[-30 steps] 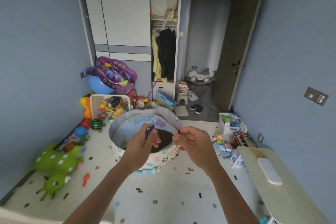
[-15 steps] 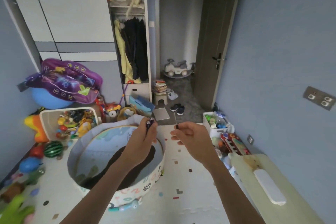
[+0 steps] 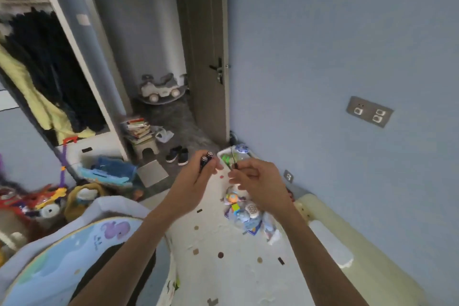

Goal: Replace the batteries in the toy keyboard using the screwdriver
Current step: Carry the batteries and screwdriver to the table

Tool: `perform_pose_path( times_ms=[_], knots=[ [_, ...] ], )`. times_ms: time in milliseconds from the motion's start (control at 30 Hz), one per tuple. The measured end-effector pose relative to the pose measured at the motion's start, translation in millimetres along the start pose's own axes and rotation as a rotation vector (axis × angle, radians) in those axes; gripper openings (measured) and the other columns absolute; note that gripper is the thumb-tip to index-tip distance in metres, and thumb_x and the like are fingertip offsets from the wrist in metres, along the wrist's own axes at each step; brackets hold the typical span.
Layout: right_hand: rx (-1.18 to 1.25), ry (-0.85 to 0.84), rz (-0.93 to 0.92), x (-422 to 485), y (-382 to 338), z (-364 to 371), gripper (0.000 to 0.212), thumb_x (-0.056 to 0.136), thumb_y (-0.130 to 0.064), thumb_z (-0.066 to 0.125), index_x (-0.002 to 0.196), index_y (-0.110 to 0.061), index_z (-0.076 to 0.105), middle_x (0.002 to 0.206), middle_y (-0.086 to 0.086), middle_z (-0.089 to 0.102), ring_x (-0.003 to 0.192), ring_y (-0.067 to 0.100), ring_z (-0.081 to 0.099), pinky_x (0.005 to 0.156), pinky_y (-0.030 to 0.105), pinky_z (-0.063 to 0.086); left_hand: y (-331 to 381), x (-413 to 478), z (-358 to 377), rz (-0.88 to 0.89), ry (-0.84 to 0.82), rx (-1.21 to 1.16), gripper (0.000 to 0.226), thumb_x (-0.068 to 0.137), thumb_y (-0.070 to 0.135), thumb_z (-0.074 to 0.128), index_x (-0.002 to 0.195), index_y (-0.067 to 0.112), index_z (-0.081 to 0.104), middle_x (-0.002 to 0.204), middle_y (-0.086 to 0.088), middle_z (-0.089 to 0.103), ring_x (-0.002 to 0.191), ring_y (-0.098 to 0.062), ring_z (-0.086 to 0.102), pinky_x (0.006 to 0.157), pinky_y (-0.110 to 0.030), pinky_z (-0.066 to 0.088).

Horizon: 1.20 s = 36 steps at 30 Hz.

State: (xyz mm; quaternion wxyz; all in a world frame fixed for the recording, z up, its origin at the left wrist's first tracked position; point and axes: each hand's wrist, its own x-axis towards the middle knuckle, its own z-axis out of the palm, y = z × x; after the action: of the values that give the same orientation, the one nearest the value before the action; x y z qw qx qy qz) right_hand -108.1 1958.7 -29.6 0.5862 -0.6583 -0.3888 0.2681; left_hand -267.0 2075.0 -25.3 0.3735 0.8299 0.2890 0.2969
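My left hand (image 3: 196, 179) grips two dark batteries (image 3: 206, 158), their ends sticking up above my fingers. My right hand (image 3: 258, 181) pinches a small screwdriver (image 3: 233, 160) with a thin metal shaft pointing up and a dark handle inside my fingers. Both hands are held out in front of me at chest height, close together but apart. A pile of small colourful toys (image 3: 244, 211) lies on the floor below my right hand; I cannot tell whether the toy keyboard is among them.
A round fabric play bin (image 3: 99, 208) stands at lower left. A cream low table (image 3: 367, 256) runs along the blue wall at right. A white toy tub (image 3: 222, 154) sits by the open door (image 3: 206, 57). More toys crowd the left floor (image 3: 44, 201).
The view has swung right and moved forward toward the door corner. Both hands keep the same hold on the batteries and the screwdriver, still raised side by side.
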Motion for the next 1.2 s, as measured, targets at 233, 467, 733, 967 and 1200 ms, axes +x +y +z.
perform_pose_path(
  times_ms=[233,467,733,967,1200],
  knots=[
    [-0.118,0.406,0.131,71,53,-84,0.004,0.091,-0.016,0.078,0.095,-0.016,0.077,0.086,0.003,0.084,0.077,0.015,0.081,0.075,0.033,0.064,-9,152,111,0.273,-0.357,-0.176,0.014,0.11,0.039,0.044,0.1,0.033,0.052,0.079,-0.01,0.057,0.071,-0.028,0.057,0.074,-0.048,0.049],
    [-0.138,0.716,0.268,94,86,-135,0.006,0.093,-0.013,0.076,0.1,-0.012,0.077,0.092,0.006,0.084,0.081,0.016,0.082,0.073,0.027,0.063,-7,249,199,0.467,-0.705,-0.242,0.033,0.11,0.049,0.035,0.108,0.02,0.049,0.071,0.001,0.048,0.061,-0.021,0.046,0.067,-0.051,0.044],
    [-0.129,0.847,0.385,106,140,-195,0.008,0.095,-0.012,0.074,0.102,-0.01,0.077,0.09,0.003,0.084,0.081,0.014,0.082,0.077,0.036,0.067,-12,286,301,0.441,-0.932,-0.25,0.028,0.11,0.047,0.034,0.109,0.021,0.045,0.07,0.0,0.046,0.056,-0.012,0.041,0.055,-0.047,0.039],
    [-0.089,0.881,0.48,121,237,-239,0.008,0.095,-0.011,0.074,0.103,-0.01,0.077,0.091,0.004,0.084,0.082,0.014,0.082,0.08,0.043,0.067,-64,308,404,0.405,-1.023,-0.216,0.038,0.108,0.054,0.031,0.107,0.02,0.046,0.068,0.002,0.046,0.054,-0.015,0.042,0.054,-0.044,0.041],
    [-0.123,0.866,0.51,131,391,-253,0.007,0.095,-0.013,0.075,0.101,-0.013,0.078,0.088,-0.001,0.083,0.083,0.013,0.081,0.077,0.039,0.067,-195,307,531,0.44,-1.169,-0.128,0.039,0.108,0.059,0.026,0.118,0.025,0.043,0.069,0.003,0.039,0.054,-0.009,0.035,0.053,-0.036,0.038]
  ],
)
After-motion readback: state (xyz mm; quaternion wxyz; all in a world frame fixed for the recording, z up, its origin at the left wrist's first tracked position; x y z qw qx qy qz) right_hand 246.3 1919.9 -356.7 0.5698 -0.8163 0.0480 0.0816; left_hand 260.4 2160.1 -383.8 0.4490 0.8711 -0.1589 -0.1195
